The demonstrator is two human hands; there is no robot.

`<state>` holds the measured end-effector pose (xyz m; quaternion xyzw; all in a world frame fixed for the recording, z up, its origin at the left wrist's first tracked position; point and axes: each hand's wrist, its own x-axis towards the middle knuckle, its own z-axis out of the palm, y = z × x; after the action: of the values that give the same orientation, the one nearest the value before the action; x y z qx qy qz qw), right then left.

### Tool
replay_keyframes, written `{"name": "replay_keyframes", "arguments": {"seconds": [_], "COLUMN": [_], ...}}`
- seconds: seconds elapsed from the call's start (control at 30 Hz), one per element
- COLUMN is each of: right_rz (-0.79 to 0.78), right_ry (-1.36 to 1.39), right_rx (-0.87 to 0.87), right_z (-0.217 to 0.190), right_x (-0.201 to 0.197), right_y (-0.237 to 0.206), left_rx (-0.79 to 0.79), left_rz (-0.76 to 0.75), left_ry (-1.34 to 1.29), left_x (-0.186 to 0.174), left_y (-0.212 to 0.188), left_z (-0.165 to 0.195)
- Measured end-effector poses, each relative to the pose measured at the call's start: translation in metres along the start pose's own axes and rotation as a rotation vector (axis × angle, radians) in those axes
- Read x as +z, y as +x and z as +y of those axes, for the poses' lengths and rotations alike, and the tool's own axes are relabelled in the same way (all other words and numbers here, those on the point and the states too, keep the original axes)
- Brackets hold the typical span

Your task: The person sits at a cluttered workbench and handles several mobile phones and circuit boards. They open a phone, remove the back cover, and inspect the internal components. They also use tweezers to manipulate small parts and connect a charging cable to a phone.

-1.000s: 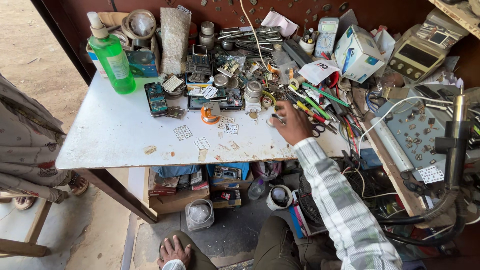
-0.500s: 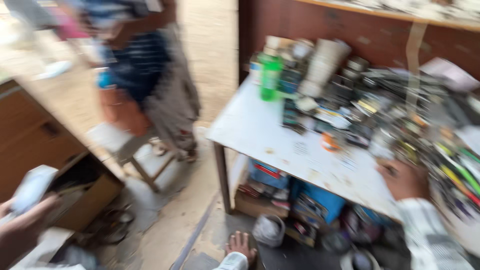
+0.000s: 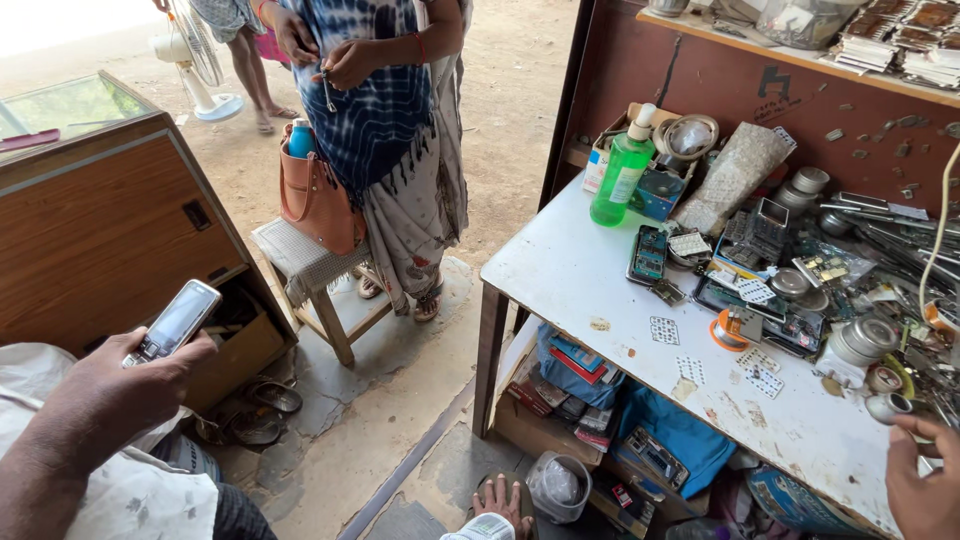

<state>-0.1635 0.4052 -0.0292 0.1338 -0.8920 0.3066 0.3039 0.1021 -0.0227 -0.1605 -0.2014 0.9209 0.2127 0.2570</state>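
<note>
Here, at the near left, another person's hand (image 3: pixel 120 385) grasped a silver phone (image 3: pixel 172 322). Low in the middle, the left hand (image 3: pixel 500 503) lay flat with its fingers released, just beside a clear plastic jar (image 3: pixel 558 487) under the white tabletop (image 3: pixel 580 270). At the near right edge, the right hand (image 3: pixel 922 480) rested on the tabletop just beside a small metal cap (image 3: pixel 888 407); whether its fingers were clenched, I cannot tell.

A white worktable (image 3: pixel 580 290) stands against a reddish-brown wall (image 3: pixel 720 90) with a wooden shelf (image 3: pixel 800 55) above it. Opposite sits a wooden cabinet (image 3: pixel 100 230) with a glass top. Between them a small stool (image 3: pixel 310 270) rests on grey stone slabs (image 3: pixel 390 350), beyond which lies sandy ground (image 3: pixel 510 90) in bright daylight. A white fan (image 3: pixel 195 60) stands far back.
</note>
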Motion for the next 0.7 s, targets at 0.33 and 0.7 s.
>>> {"name": "replay_keyframes", "arguments": {"seconds": [0.33, 0.7], "right_rz": [0.202, 0.263], "right_ry": [-0.007, 0.134], "right_rx": [-0.265, -0.216], "right_z": [-0.06, -0.086], "right_x": [-0.022, -0.041], "right_y": [-0.002, -0.002], "left_rx": [0.368, 1.055], "left_rz": [0.301, 0.406], "left_ry": [0.29, -0.702], "left_x": [0.023, -0.065], "left_y": [0.003, -0.026], "left_z": [-0.006, 0.151]}}
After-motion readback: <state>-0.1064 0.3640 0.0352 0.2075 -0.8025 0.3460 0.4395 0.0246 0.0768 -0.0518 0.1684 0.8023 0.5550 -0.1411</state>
